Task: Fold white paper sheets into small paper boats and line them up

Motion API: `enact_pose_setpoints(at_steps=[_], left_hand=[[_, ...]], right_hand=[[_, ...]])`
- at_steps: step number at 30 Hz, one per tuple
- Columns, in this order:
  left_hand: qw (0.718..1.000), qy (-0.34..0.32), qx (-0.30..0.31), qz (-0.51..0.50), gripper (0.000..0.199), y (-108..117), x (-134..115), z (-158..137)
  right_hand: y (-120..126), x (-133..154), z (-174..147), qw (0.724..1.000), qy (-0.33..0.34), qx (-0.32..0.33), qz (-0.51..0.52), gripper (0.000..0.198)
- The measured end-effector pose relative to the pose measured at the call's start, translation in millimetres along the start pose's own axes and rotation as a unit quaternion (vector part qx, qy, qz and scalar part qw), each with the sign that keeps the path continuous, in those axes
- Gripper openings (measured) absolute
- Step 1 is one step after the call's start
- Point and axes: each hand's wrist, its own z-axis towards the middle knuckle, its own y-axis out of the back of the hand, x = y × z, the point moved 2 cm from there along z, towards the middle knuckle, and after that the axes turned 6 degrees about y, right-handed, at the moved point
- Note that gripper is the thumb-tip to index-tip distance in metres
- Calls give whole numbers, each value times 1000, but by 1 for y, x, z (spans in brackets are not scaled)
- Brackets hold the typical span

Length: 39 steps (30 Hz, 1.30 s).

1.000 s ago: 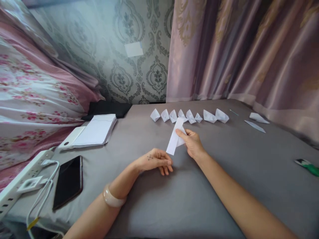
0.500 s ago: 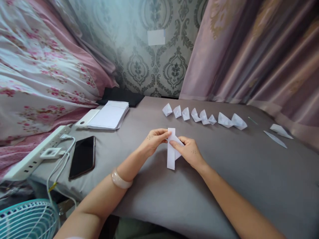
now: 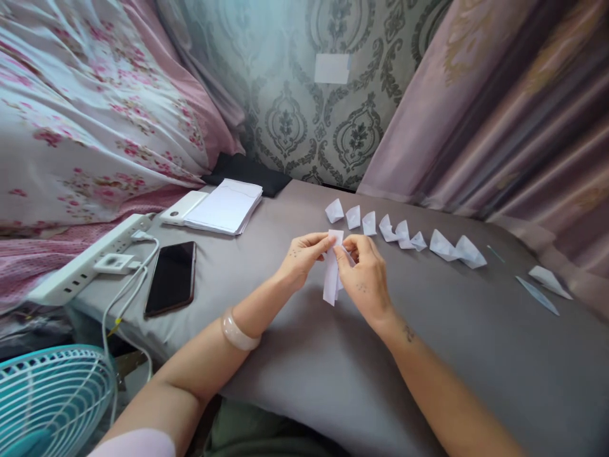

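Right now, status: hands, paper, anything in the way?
Left hand pinches folded white paper near its top; right hand grips its right side. No obstruction seen; paper shapes beyond the hands, phone off left.

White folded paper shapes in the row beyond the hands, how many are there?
8. From the left: three spaced-out shapes, three closer shapes, then two wider shapes at the right end. Some overlap in this view, so another could be hidden.
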Motion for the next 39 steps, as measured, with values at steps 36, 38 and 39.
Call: enact_pose_setpoints(at_steps=[36,38,39], left_hand=[[995,-17,56,-78,37,-4,1,0],[995,-15,59,-84,37,-5,0,-1],[995,-12,58,-85,38,-5,0,-1]], right_hand=[[-10,11,5,999,-15,30,42,31],[-8,11,7,998,-29,27,38,30],[-7,10,8,998,-35,27,32,30]])
